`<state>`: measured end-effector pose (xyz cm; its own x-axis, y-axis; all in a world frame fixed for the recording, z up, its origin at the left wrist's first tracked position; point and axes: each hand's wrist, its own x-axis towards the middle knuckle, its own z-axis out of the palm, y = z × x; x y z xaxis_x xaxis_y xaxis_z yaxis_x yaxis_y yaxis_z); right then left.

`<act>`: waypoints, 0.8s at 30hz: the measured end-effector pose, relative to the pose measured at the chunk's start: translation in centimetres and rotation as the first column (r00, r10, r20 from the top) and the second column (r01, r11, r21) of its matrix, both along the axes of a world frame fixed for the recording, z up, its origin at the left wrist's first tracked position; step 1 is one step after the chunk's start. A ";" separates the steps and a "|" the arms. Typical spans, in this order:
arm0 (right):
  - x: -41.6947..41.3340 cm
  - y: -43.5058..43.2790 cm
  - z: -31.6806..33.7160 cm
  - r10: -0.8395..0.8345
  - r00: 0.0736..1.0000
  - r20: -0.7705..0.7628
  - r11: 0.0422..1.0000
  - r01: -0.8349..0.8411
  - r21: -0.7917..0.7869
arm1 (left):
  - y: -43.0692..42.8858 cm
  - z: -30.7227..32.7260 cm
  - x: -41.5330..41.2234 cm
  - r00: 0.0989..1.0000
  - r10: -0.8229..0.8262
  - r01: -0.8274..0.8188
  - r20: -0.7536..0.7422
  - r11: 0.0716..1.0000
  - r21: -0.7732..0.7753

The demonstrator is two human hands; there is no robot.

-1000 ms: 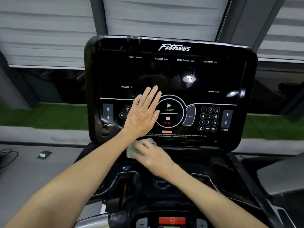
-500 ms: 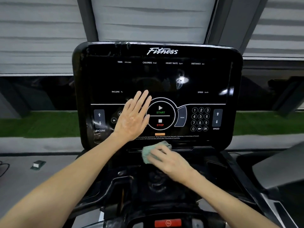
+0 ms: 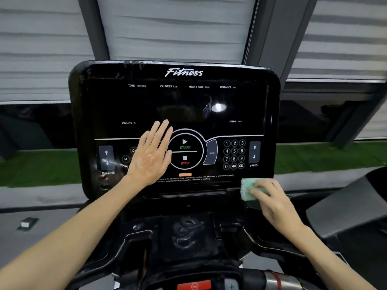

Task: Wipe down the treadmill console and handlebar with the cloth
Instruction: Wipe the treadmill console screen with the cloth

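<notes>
The black treadmill console [image 3: 173,105] fills the middle of the view, with START and STOP marks, a number pad and SPEED and INCLINE arrows. My left hand [image 3: 151,155] lies flat on the panel just left of the START ring, fingers straight. My right hand [image 3: 272,203] holds a folded pale green cloth [image 3: 248,188] against the console's lower right corner, below the SPEED arrows. Part of the cloth is hidden under my fingers. A metal handlebar [image 3: 281,281] end shows at the bottom right.
A dark tray with cup recesses [image 3: 186,233] sits below the console. A red safety button [image 3: 193,285] is at the bottom edge. Window blinds [image 3: 171,28] hang behind, green turf [image 3: 35,168] lies outside, and a small box [image 3: 26,223] rests on the floor at left.
My right hand has slid the cloth rightwards along the console's bottom edge, from under my left wrist to the lower right corner. My left hand stays flat on the panel.
</notes>
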<state>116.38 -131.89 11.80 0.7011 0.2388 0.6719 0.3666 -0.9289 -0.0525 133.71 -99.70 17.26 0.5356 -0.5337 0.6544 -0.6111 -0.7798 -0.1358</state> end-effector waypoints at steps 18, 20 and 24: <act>6.7 13.6 13.8 0.604 0.793 -0.079 -0.136 0.200 0.970 | -2.9 8.1 -6.1 0.557 -0.702 -0.076 -0.444 0.489 -0.869; 6.7 13.9 13.8 0.625 0.776 -0.090 -0.131 0.218 0.967 | -2.0 8.2 -6.2 0.530 -0.714 -0.114 -0.457 0.474 -0.873; 6.9 14.3 13.9 0.645 0.754 -0.124 -0.038 0.193 0.980 | -0.8 8.8 -6.1 0.494 -0.673 -0.179 -0.551 0.541 -0.822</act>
<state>123.25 -117.59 25.71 0.9965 -0.0700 0.0447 0.0644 0.3113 -0.9481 127.57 -100.46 26.01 0.9171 -0.3187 0.2396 -0.2776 -0.0792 0.9574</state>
